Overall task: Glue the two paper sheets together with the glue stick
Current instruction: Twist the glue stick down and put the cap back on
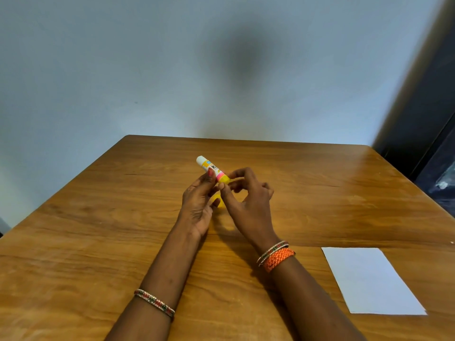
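Observation:
A glue stick [208, 166] with a white end, a yellow label and a pink band is held above the middle of the wooden table [98, 217]. My left hand [199, 205] grips its body from the left, and a yellow piece shows by this hand's lower fingers. My right hand [246, 200] pinches the glue stick's yellow lower end between thumb and fingertips. A white paper sheet [369, 281] lies flat on the table at the right, apart from both hands. I cannot tell whether it is one sheet or two stacked.
A pale wall stands right behind the table's far edge. A dark panel or doorway [423, 119] rises at the far right beside the table's right corner. Bangles sit on both wrists.

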